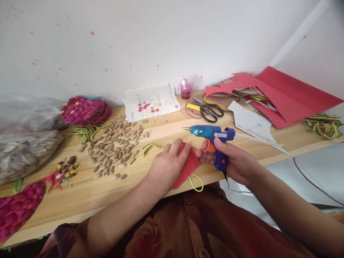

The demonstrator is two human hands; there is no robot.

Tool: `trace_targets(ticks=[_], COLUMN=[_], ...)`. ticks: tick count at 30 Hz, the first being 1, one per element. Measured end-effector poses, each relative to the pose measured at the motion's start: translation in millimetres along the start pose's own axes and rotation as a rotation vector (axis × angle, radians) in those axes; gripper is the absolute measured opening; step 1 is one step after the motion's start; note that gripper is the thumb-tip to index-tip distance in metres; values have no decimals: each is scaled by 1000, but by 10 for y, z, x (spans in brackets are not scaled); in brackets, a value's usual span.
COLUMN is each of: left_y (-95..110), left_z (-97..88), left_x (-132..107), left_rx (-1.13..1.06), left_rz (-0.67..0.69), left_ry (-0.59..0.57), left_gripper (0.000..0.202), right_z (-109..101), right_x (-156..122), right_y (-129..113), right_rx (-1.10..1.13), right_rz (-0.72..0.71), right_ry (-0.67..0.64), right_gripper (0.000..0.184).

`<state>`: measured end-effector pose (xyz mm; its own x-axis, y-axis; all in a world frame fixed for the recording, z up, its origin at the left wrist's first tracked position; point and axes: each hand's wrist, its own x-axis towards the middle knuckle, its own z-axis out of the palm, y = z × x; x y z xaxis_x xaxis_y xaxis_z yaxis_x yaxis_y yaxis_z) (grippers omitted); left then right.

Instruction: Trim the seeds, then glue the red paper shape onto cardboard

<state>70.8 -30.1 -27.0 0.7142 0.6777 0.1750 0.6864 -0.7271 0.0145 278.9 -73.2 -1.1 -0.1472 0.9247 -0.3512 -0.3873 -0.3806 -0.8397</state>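
Note:
My right hand [228, 157] is wrapped round the handle of a blue hot glue gun [205, 131], its brass nozzle pointing left over the table. A clear glue stick [245, 138] sticks out of the gun's back end. My left hand [168, 166] grips a red paper piece [185, 170] at the table's front edge, and the fingers cover much of it. From that piece's lower side hangs a yellow-green cord loop [197, 183]. A cord tassel [152, 147] lies just beyond my left hand. Loose brown-speckled seeds or shells [118, 143] are spread to the left.
Black-handled scissors [211, 109] and a cup of pink liquid [186, 89] stand near the wall. Red paper sheets [290, 96] and cord bundles [324, 126] are at the right. Plastic bags [29, 143], decorated pink pieces [83, 111] and white paper with small stars [150, 102] lie left and behind.

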Motion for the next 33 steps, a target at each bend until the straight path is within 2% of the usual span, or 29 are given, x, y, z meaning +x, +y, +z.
trace_targets(ticks=[4,7,9,11,14,17,21,27,33], left_y=[17,-6,-26,-36,-18,29,75,91,96], left_z=[-15,-12,-4,6,22,29,19,-2,-8], left_x=[21,-20,-66,-109,-145,-146,-137,-139,-133], left_rx=[12,4,8,36,105,148,174,223,207], left_rz=[41,95,131,180,225,207,189,181,189], left_ry=[74,74,81,122,191,204,246,266,255], left_gripper=[36,19,17,18,18,15,11,10,8], right_z=[-37,-71,-104,-142,-178,-151,-45,47,83], right_x=[3,13,15,7,-25,-56,-51,8,45], right_y=[11,-8,-42,-87,-158,-213,-258,-280,-284], right_rx=[-38,-69,-135,-289,-652,-965,-1209,-1368,-1416], right_rz=[13,24,28,20,-6,-76,-185,-214,-217], right_ry=[-38,-32,-5,31,89,137,150,97,73], right_gripper=[33,33,34,38,45,48,44,41,41])
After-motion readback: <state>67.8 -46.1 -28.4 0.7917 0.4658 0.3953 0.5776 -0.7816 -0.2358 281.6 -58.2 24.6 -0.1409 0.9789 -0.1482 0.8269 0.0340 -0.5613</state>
